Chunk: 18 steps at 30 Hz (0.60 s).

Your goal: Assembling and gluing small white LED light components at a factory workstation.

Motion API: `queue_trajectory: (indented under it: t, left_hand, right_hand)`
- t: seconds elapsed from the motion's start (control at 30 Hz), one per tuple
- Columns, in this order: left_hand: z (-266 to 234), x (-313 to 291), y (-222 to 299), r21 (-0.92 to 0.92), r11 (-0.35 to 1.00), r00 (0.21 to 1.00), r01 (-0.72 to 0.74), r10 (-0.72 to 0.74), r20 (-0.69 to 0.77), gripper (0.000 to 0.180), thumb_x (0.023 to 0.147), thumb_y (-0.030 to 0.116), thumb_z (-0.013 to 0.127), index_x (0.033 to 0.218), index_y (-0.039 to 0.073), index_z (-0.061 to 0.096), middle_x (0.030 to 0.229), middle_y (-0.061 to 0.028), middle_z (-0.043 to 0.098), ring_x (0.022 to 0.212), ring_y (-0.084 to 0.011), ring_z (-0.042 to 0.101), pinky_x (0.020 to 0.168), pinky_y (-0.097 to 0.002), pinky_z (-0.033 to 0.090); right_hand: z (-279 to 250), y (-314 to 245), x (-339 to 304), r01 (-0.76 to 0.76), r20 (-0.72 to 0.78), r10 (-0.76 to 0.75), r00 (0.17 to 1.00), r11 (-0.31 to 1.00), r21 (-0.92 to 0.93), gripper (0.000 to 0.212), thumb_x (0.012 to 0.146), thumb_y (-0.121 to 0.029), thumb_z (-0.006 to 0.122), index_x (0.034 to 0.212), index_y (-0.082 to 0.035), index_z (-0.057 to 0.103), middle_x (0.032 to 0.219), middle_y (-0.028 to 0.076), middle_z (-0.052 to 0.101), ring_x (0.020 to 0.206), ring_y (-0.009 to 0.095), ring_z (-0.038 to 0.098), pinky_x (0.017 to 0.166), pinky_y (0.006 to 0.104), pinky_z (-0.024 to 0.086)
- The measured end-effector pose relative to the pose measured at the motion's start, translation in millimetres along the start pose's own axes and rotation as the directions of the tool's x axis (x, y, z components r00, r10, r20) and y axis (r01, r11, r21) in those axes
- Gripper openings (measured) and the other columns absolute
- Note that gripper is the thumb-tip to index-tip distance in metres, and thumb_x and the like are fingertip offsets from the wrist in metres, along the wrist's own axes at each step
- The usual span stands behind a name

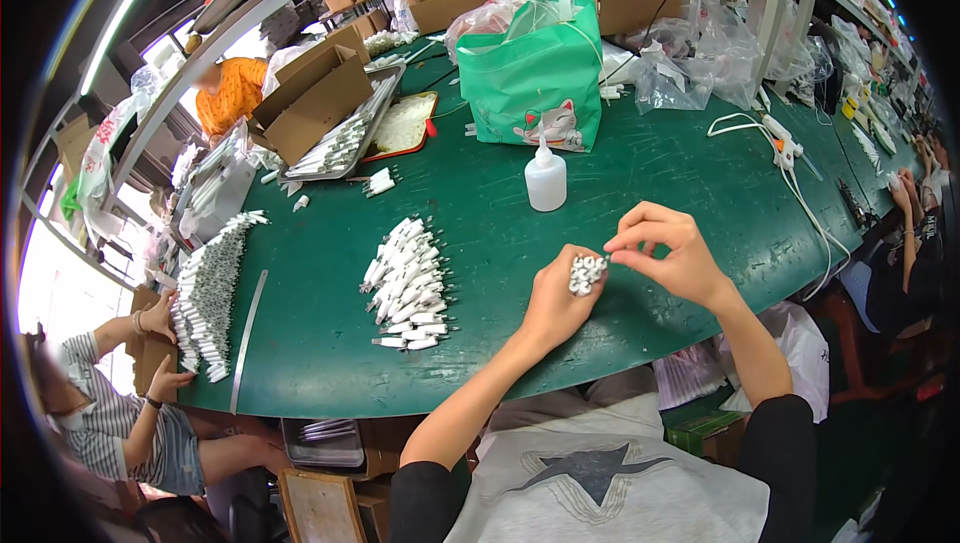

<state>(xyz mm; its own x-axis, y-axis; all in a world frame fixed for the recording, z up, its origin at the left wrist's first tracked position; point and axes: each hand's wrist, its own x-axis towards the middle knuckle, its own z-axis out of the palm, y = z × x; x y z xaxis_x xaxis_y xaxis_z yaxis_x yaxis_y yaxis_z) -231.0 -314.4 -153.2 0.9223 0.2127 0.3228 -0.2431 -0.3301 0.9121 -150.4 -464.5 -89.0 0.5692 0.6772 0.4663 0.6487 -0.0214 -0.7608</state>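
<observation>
My left hand point(552, 305) is wrapped round a bundle of white tubes point(587, 274), their round ends facing up. Just right of the bundle, my right hand point(672, 251) has its thumb and forefinger pinched together. Whatever lies between those fingertips is too small to name. A loose pile of white tube-shaped parts with thin dark tips point(408, 281) lies left of my hands on the green table point(490, 253). Beyond my hands stands a translucent white squeeze bottle point(546, 183) with a pointed nozzle.
A green bag point(530, 73) stands behind the bottle. At the left, another person's hands touch a large stack of white tubes point(215, 293) beside a metal strip point(250, 341). A tilted carton point(312, 108) sits on a tray far left. A white power strip point(782, 141) trails cables at right.
</observation>
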Motion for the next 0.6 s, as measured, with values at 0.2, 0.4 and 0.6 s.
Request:
queue_trajectory:
  t: [0.2,0.4,0.6]
  left_hand:
    - [-5,-4,17,0.238,0.954,0.983,-0.181,0.165,0.084,0.024,0.070,0.003,0.062,0.089,0.000,0.048,0.079,-0.0178,0.058,0.072,-0.0352,0.057,0.060,-0.0402,0.045]
    - [-5,-5,16,0.288,0.936,0.979,-0.201,0.188,0.072,0.026,0.069,0.002,0.064,0.090,0.002,0.049,0.078,-0.0149,0.058,0.070,-0.0314,0.059,0.058,-0.0359,0.046]
    - [-7,-8,12,0.337,0.911,0.972,-0.236,0.222,0.080,0.026,0.070,0.003,0.063,0.092,0.002,0.049,0.079,-0.0159,0.058,0.071,-0.0328,0.058,0.059,-0.0376,0.045]
  right_hand:
    - [3,-10,-3,0.138,0.117,-0.123,0.986,0.981,-0.136,0.012,0.069,-0.006,0.068,0.081,-0.009,0.067,0.083,0.001,0.054,0.067,0.010,0.052,0.046,0.0219,0.041]
    - [4,-16,-5,0.216,0.157,-0.181,0.971,0.944,-0.250,0.009,0.068,-0.007,0.067,0.075,-0.005,0.062,0.084,0.004,0.052,0.073,0.018,0.053,0.057,0.0283,0.045]
    - [9,-17,-7,0.210,0.154,-0.169,0.974,0.924,-0.319,0.008,0.068,-0.005,0.065,0.071,-0.003,0.057,0.085,0.005,0.049,0.076,0.020,0.052,0.059,0.0308,0.044]
